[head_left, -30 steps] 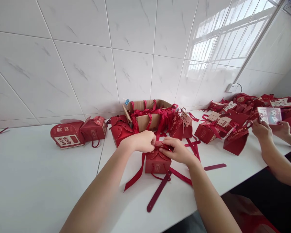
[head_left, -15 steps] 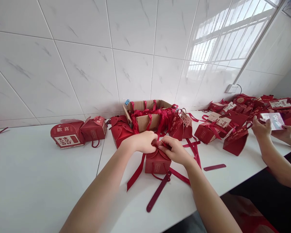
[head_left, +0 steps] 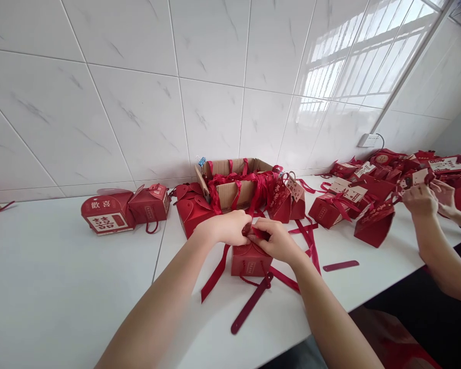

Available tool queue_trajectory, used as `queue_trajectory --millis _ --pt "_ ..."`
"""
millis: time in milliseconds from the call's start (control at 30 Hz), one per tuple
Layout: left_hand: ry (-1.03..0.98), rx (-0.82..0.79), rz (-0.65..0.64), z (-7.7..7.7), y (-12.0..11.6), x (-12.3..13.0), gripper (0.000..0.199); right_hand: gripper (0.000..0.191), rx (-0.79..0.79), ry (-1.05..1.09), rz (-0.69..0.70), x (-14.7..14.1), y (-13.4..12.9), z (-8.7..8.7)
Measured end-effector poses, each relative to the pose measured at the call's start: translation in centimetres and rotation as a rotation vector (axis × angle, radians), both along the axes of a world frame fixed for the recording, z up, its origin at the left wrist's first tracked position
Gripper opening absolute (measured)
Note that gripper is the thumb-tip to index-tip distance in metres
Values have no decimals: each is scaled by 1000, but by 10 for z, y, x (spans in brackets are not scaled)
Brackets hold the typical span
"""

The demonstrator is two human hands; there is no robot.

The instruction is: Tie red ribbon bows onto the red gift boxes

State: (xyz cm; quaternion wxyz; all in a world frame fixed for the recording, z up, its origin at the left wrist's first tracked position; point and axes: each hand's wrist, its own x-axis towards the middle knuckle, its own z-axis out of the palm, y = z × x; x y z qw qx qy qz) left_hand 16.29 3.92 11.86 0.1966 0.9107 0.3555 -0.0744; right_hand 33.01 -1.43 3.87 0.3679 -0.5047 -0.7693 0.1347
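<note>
A small red gift box (head_left: 250, 262) stands upright on the white table, with a cord and a dark red strap (head_left: 250, 306) at its front. Over its folded top, my left hand (head_left: 228, 228) pinches a red ribbon (head_left: 216, 277), whose loose tail hangs down on the left. My right hand (head_left: 275, 239) is closed on the ribbon just beside it, fingertips close to the left ones. Another ribbon length (head_left: 286, 280) runs out from the box to the right. The fingers cover most of the ribbon at the box top.
Behind the box stands a cardboard carton (head_left: 236, 195) draped with red ribbons. Red boxes (head_left: 107, 212) lie at left; more red boxes (head_left: 328, 210) are piled at right. A loose strap (head_left: 340, 266) lies on the table. A co-worker's hands (head_left: 420, 200) handle a card at far right.
My hands have shifted slightly at the box top, the right fingers tucking closer to the left. The co-worker's hands have drawn together and turned the card.
</note>
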Motion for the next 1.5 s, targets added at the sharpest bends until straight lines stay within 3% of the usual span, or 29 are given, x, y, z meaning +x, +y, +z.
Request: queue_trajectory --millis 300,400,567,767,1300,1500 --pt "-25 7 24 -2 7 -4 16 34 -57 158 -58 5 -2 5" --pt "-25 6 38 -2 7 -4 18 28 -108 207 -68 7 -3 6" --pt "-13 -9 43 -1 7 -5 13 24 -126 178 -85 6 -3 7" --pt "0 -39 70 1 6 -5 6 35 -140 192 -106 13 -4 10" --pt "-19 -93 159 -3 8 -2 26 33 -224 197 -124 23 -5 8" --pt "-49 -68 142 0 10 -7 12 33 -192 215 -118 26 -4 7"
